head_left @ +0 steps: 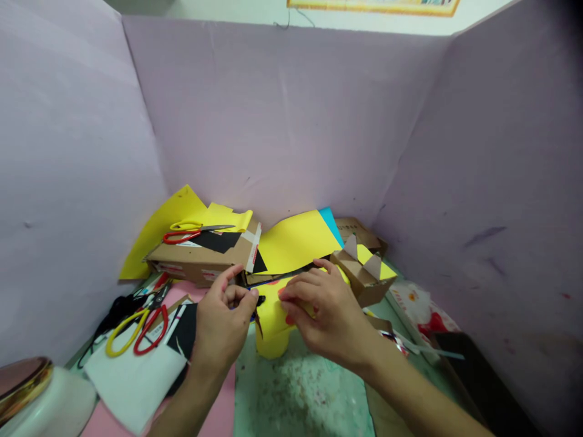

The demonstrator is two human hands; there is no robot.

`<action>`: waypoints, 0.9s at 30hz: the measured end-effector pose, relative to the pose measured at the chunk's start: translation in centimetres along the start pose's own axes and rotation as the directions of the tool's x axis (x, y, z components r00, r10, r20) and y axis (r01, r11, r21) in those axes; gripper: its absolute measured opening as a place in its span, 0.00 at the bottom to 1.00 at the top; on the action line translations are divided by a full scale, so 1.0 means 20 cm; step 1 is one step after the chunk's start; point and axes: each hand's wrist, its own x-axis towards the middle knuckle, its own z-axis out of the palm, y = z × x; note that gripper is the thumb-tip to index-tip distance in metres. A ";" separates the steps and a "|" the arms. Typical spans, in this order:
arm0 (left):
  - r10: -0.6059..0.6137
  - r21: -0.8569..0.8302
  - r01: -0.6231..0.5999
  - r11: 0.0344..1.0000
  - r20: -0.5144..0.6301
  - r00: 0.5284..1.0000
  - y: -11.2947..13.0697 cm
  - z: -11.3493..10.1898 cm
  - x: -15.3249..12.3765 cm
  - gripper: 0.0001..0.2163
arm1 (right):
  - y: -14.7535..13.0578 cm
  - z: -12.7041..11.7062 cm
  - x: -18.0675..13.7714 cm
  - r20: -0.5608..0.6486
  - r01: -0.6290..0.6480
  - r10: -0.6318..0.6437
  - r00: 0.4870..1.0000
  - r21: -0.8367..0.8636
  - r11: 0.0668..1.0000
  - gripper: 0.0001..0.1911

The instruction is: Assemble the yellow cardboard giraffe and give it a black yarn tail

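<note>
- Left hand (223, 325) low at centre, fingers curled in; thumb and forefinger pinched together on a small dark bit at the edge of the yellow paper piece (272, 328); what that bit is, cannot tell.
- Right hand (325, 315) just beside it, palm down, fingers spread flat over the upper part of the same yellow piece, pressing it; fingertips touch the paper, grip not curled round anything.
- Yellow paper piece lies on the green worktop (300, 388), between the two hands; lower rounded end shows free below the fingers.
- Behind the hands: flat cardboard box (200, 258) bearing black paper scraps and scissors with one red and one yellow handle (191, 232); large yellow sheet (296, 243) leaning against the back partition, blue sheet (331, 223) edge behind it.
- Right of the hands: small open carton (364, 276), flaps up, yellow paper inside.
- Left: second pair of scissors, yellow and red handles (136, 328), lying on white paper (132, 376) over a pink sheet (218, 413); black scraps beside them.
- Lilac partition boards (282, 121) enclose the worktop on three sides.
</note>
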 end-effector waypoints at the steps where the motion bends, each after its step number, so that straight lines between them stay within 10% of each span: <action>1: 0.007 0.007 -0.007 1.000 0.003 1.000 0.00 0.00 0.00 0.26 | 0.00 0.00 0.00 -0.004 -0.004 0.004 1.000 -0.011 1.000 0.05; 20: 0.017 0.034 -0.016 0.999 -0.029 0.999 0.01 -0.08 0.05 0.22 | -0.03 0.01 0.01 0.039 0.015 -0.009 0.999 -0.141 0.990 0.08; 27: 0.082 -0.142 -0.115 0.983 -0.217 0.973 0.03 -0.20 0.06 0.13 | -0.03 -0.01 -0.06 -0.337 -0.011 0.009 0.942 -0.006 1.000 0.08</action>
